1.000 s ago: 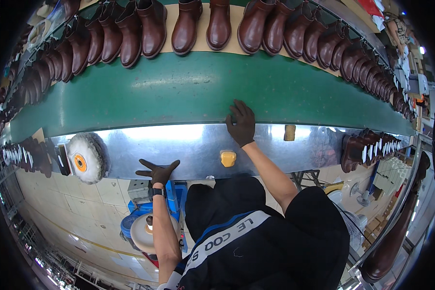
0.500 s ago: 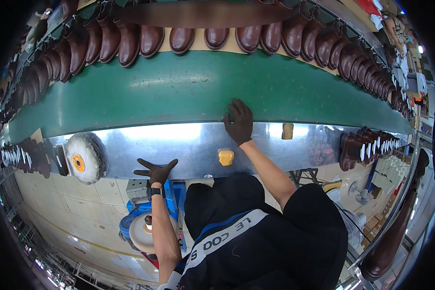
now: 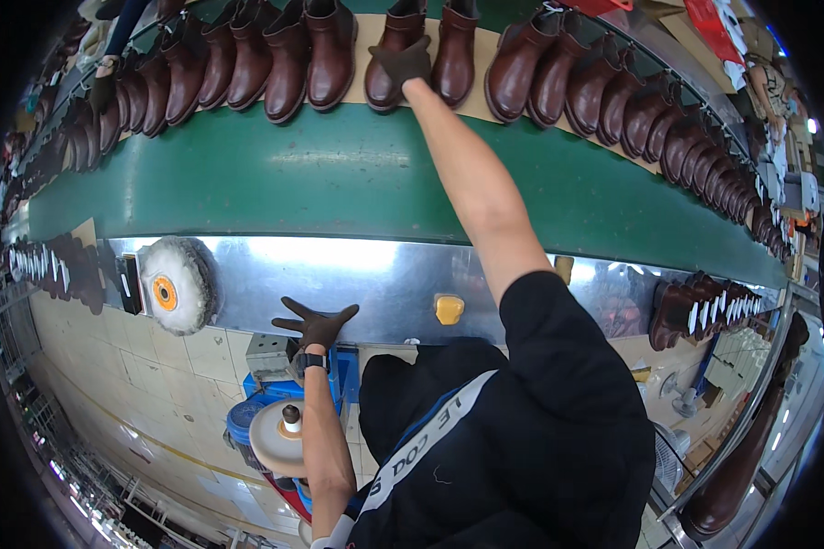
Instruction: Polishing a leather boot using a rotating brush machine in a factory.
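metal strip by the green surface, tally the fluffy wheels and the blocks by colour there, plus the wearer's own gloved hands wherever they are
Fluffy white wheel: 1
Yellow block: 1
Brown block, partly hidden: 1
Gloved hands: 2 (left hand at the strip's near edge, right hand at a brown boot)
Total: 5
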`<move>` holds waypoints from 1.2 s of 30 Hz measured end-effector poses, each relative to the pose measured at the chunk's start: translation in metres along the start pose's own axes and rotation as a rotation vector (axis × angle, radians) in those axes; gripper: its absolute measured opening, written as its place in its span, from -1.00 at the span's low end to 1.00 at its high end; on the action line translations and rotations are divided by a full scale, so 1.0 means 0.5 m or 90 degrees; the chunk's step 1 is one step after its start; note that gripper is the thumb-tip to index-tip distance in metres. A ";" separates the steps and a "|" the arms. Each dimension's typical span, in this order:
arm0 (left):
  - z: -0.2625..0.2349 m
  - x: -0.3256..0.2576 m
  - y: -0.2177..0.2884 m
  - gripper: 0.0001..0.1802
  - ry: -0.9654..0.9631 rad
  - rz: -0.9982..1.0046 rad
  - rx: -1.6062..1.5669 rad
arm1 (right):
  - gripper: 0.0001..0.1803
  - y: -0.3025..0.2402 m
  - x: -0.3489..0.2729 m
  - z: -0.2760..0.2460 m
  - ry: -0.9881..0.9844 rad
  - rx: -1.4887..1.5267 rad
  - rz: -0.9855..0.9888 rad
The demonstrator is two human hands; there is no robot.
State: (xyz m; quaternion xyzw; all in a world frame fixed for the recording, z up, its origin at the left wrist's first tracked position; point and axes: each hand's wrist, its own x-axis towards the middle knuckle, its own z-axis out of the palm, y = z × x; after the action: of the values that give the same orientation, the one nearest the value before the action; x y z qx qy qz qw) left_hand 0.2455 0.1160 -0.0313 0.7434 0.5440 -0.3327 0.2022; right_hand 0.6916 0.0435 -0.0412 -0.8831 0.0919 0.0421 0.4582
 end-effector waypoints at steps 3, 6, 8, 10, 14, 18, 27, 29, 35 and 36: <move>-0.010 -0.007 0.003 0.63 -0.016 -0.012 -0.017 | 0.23 -0.010 0.037 0.023 0.014 -0.062 0.104; -0.018 0.003 -0.001 0.63 -0.028 -0.041 -0.037 | 0.10 0.000 0.040 0.031 0.009 0.011 0.094; -0.016 0.021 0.001 0.62 -0.006 -0.021 -0.049 | 0.02 0.029 0.051 0.013 -0.094 0.177 -0.023; -0.020 0.055 -0.014 0.49 -0.062 0.111 -0.055 | -0.27 0.045 -0.021 0.001 -0.099 0.146 -0.039; -0.021 -0.007 0.040 0.14 0.132 -0.020 -0.213 | -0.58 -0.004 -0.373 -0.148 -0.388 0.413 -0.115; 0.048 -0.035 0.046 -0.52 -0.256 0.607 -0.926 | -0.56 0.058 -0.646 -0.224 -0.448 0.333 -0.070; 0.042 -0.174 -0.152 -0.36 -0.693 0.615 -1.297 | -0.45 0.025 -0.847 -0.362 -0.644 0.252 -0.150; -0.006 -0.227 -0.172 -0.39 -0.539 0.675 -1.173 | -0.47 0.015 -0.872 -0.371 -0.615 0.345 -0.172; 0.001 -0.293 -0.280 -0.41 -0.273 0.633 -1.252 | -0.49 0.091 -0.816 -0.402 -0.526 0.027 -0.492; 0.018 -0.304 -0.313 -0.43 -0.137 0.698 -1.218 | -0.38 0.143 -0.777 -0.401 -0.429 -0.092 -0.529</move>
State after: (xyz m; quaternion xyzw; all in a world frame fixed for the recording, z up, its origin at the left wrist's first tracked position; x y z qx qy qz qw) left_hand 0.0671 0.0589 0.0807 0.3877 0.1534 0.2969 0.8591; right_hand 0.2949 -0.1128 0.0787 -0.8119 -0.4203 0.1449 0.3785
